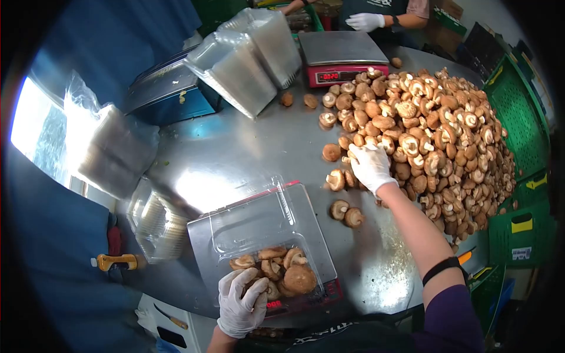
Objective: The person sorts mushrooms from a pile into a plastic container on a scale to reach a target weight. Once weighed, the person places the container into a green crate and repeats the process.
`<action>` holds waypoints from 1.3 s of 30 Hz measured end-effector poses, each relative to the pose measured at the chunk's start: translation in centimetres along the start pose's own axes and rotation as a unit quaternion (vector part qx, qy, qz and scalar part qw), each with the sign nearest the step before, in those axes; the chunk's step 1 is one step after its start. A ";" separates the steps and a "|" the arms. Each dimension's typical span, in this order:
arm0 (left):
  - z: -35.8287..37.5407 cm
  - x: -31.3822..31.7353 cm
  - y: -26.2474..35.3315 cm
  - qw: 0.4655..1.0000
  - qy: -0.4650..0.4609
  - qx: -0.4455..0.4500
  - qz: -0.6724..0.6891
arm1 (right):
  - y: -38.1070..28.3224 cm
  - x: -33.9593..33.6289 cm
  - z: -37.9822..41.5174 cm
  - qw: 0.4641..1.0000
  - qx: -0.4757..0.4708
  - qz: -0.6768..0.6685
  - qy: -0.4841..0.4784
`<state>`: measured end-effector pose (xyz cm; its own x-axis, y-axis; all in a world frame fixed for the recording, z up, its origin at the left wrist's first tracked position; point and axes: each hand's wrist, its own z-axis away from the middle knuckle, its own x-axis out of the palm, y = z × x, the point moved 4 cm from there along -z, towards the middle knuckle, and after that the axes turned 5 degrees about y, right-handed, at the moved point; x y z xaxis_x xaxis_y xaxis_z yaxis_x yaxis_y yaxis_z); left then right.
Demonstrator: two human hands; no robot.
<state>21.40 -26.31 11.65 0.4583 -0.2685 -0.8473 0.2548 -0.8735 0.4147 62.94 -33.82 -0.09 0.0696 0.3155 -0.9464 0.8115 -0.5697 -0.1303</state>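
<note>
My left hand [242, 301], in a white glove, is at the near left corner of a clear plastic clamshell box [312, 259]. Its fingers curl round a mushroom [271, 290] there. Several brown mushrooms [300, 279] lie in the box, whose lid [253, 217] is folded back. The box sits on a digital scale [203, 244] with a partly covered red display. At the left edge of a big mushroom heap [435, 129], my gloved right hand [372, 166] has its fingers closed over a mushroom; the palm side is hidden.
Loose mushrooms [339, 209] lie right of the near scale. A second scale [341, 50] stands at the back, near a co-worker's gloved hand [365, 22]. Stacked clear boxes [241, 65], more bagged boxes [112, 147] and a yellow-brown bottle [116, 262] are leftward. Green crates [515, 100] border the right.
</note>
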 end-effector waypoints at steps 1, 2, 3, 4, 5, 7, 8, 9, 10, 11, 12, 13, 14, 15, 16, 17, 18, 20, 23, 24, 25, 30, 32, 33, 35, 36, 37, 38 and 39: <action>0.1 0.0 -0.1 1.000 0.010 -0.002 -0.001 | -0.3 -1.3 0.2 0.998 0.002 -0.051 0.032; 0.1 0.1 -0.1 1.000 0.000 0.001 0.014 | -0.6 -2.2 0.7 0.990 0.011 -0.096 0.104; 0.0 0.1 -0.2 1.000 -0.004 0.001 0.017 | -0.4 -2.2 0.8 0.983 0.050 -0.167 0.054; -0.1 0.2 -0.2 1.000 -0.009 0.001 0.022 | -0.3 -2.5 1.5 0.962 0.097 -0.256 0.023; 0.0 0.2 -0.2 1.000 -0.015 0.000 0.026 | -0.9 -3.7 1.9 0.929 0.143 -0.343 -0.011; -0.2 0.0 -0.3 1.000 -0.013 0.004 0.025 | -1.0 -3.7 2.9 0.902 0.128 -0.412 -0.002; -0.4 -0.1 -0.2 1.000 -0.016 0.007 0.021 | -2.1 -4.9 3.5 0.882 0.179 -0.434 -0.028; -0.5 -0.1 -0.1 1.000 -0.019 0.014 0.018 | -3.1 -5.1 4.1 0.874 0.168 -0.455 -0.020; -0.4 -0.1 0.0 1.000 -0.013 0.019 0.010 | -3.8 -5.4 4.9 0.866 0.158 -0.473 -0.008; -0.2 -0.3 -0.1 1.000 -0.013 0.010 -0.003 | -4.4 -5.9 5.8 0.860 0.154 -0.487 0.009; 0.1 -0.7 -0.2 1.000 -0.014 0.007 -0.008 | -5.9 -6.2 6.5 0.892 0.107 -0.437 0.032; -0.5 0.0 0.2 1.000 -0.018 0.023 0.008 | -5.7 -7.0 7.9 0.927 0.076 -0.363 0.060; -0.5 0.1 0.3 1.000 -0.013 0.025 0.010 | -5.6 -6.9 8.4 0.944 0.067 -0.314 0.073; -0.5 0.2 0.3 0.999 -0.013 0.024 0.018 | -5.6 -7.3 9.0 0.959 0.051 -0.253 0.115; -0.2 0.2 0.3 1.000 -0.013 0.017 0.020 | -4.9 -7.0 9.7 0.975 0.060 -0.195 0.092; 0.0 0.0 0.2 1.000 -0.013 0.007 0.017 | -4.1 -6.5 10.4 0.985 0.066 -0.142 0.069; -0.1 -0.1 0.2 1.000 -0.005 0.012 0.023 | -3.2 -5.9 11.1 0.989 0.073 -0.109 0.065; -0.1 -0.1 0.6 1.000 0.002 0.017 0.010 | -0.8 -4.2 12.9 0.993 0.101 -0.057 0.000; -0.1 -0.2 0.5 0.999 0.018 0.026 0.007 | -0.8 -4.4 12.3 0.994 0.093 -0.050 0.034; 0.0 -0.3 0.5 0.999 0.026 0.021 0.014 | -1.4 -4.5 11.4 0.993 0.070 -0.076 0.056; 0.2 -0.3 0.5 0.999 0.033 0.015 0.018 | -2.5 -4.7 10.2 0.994 0.019 -0.077 0.081; 1.3 -1.8 -0.8 0.973 0.123 -0.123 0.153 | -6.9 -1.4 5.3 0.987 -0.159 -0.017 0.023; 2.4 -1.8 -1.9 0.926 0.188 -0.185 0.270 | -6.3 0.2 3.6 0.989 -0.139 -0.038 -0.034; 2.8 -2.1 -2.2 0.912 0.210 -0.207 0.284 | -6.2 0.3 2.8 0.988 -0.131 -0.054 -0.057; 3.8 -2.6 -3.0 0.878 0.253 -0.248 0.321 | -6.4 -1.3 2.1 0.983 -0.107 -0.148 -0.019; 4.2 -2.6 -3.4 0.871 0.266 -0.262 0.319 | -7.4 -3.2 2.6 0.970 -0.045 -0.239 0.002; 4.6 -2.8 -3.7 0.861 0.278 -0.280 0.322 | -8.6 -5.2 2.5 0.922 0.052 -0.376 -0.076; 4.9 -2.8 -4.0 0.850 0.289 -0.297 0.326 | -9.6 -6.3 3.0 0.888 0.052 -0.448 -0.084; 5.1 -2.8 -4.3 0.839 0.298 -0.311 0.332 | -10.5 -7.5 3.6 0.850 0.054 -0.516 -0.089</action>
<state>14.70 -23.84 10.56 0.9726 -0.1989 -0.1206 0.0846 -0.1806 0.9799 51.79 -32.94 7.27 -0.7447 0.5744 -0.3399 0.3283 -0.1282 -0.9358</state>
